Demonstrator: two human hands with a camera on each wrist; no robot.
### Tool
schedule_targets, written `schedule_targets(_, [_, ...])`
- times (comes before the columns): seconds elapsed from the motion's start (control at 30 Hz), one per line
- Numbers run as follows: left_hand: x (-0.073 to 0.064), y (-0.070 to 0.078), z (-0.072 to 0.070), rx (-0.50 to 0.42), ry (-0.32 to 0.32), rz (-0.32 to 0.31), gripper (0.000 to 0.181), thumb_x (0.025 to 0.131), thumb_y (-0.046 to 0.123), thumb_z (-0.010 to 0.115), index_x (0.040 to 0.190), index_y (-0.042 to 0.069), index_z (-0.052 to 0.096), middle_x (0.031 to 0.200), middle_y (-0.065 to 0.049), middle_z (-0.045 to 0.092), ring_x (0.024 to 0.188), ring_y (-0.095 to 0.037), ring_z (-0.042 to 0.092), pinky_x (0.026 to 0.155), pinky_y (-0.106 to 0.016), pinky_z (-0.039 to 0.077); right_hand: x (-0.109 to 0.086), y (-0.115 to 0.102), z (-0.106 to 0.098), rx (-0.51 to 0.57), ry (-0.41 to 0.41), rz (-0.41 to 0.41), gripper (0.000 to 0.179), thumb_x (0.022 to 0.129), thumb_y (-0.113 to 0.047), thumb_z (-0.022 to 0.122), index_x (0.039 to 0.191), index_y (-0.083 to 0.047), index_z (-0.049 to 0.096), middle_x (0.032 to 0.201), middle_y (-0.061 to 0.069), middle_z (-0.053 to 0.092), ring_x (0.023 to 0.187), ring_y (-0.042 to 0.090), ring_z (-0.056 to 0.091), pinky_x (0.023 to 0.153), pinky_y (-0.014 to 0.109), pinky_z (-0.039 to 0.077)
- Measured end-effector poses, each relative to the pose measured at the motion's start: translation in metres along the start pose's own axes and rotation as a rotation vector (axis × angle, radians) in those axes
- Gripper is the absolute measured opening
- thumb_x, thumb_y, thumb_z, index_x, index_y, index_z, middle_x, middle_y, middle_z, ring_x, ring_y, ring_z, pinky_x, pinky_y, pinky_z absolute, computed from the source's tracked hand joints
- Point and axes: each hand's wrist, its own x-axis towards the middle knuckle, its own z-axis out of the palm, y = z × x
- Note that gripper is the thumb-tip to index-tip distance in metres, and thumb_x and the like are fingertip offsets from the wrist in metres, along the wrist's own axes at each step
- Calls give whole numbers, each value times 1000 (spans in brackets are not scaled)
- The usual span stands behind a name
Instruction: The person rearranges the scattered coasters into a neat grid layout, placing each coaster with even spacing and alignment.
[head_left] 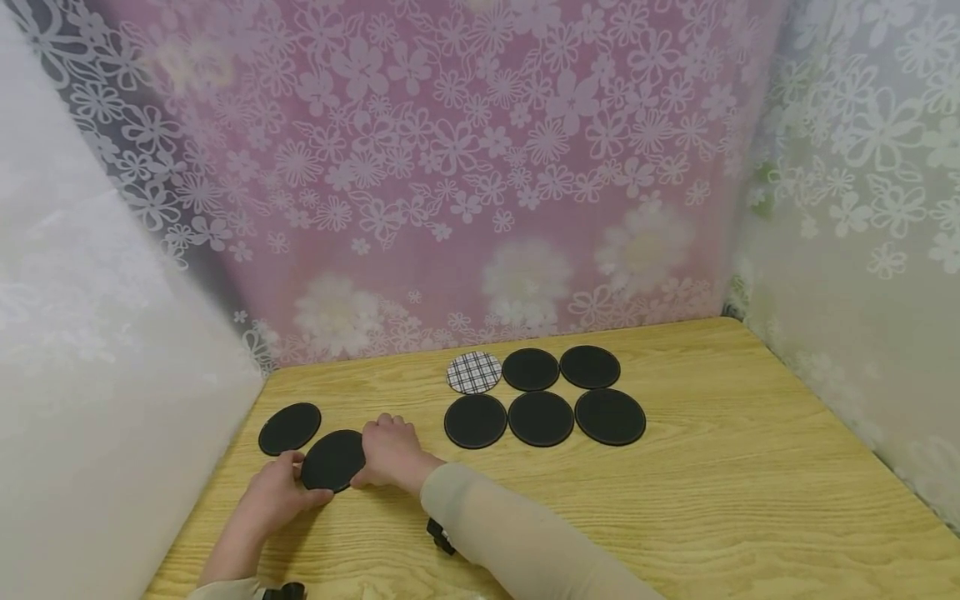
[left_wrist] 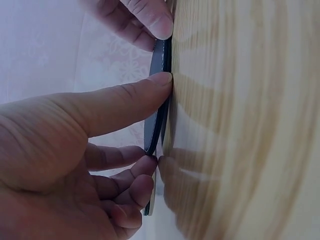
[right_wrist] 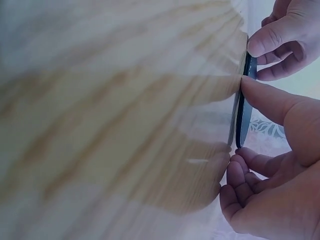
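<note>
Both hands are on one round black coaster (head_left: 333, 461) at the left part of the table. My left hand (head_left: 272, 498) grips its left and near edge between thumb and fingers. On the opposite side my right hand (head_left: 393, 450) pinches the rim in the same way. In the left wrist view the coaster (left_wrist: 159, 117) appears edge-on, with pale stitching along its rim and the thumb at its near edge. The right wrist view shows this coaster (right_wrist: 243, 117) close over the glossy tabletop. Another black coaster (head_left: 290, 428) lies just beyond the left fingers.
Right of the hands, coasters lie in two rows: a plaid white-and-black one (head_left: 474, 372) at the back left, the others, such as this front coaster (head_left: 540, 418), black. The wood-grain table (head_left: 750, 467) meets a pink floral curtain (head_left: 480, 167) behind and pale curtains at both sides.
</note>
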Motion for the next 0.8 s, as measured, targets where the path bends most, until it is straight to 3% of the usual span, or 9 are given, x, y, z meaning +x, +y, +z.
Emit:
schedule_targets(0.4, [4, 2, 4, -33, -17, -1, 98, 86, 27, 98, 146, -26, 41, 119, -39, 71, 116, -55, 68, 96, -62, 57, 1, 0, -3, 96, 4, 45, 63, 83, -49, 98, 125, -12, 69, 112, 2, 66, 100, 19, 59, 93, 36, 51])
schedule_targets(0.63, [6, 8, 5, -75, -18, 1, 100, 87, 28, 97, 148, -25, 38, 113, -30, 72, 106, -44, 71, 89, -57, 59, 0, 11, -7, 251, -5, 28, 61, 87, -34, 97, 132, -6, 66, 117, 6, 63, 102, 18, 63, 94, 31, 54])
schedule_targets(0.8, [8, 17, 2, -88, -13, -7, 102, 89, 34, 95, 152, -22, 38, 125, -38, 64, 115, -52, 66, 92, -60, 58, 1, 21, -15, 337, -4, -6, 61, 87, -27, 98, 134, -4, 66, 120, 9, 62, 103, 17, 64, 92, 26, 56])
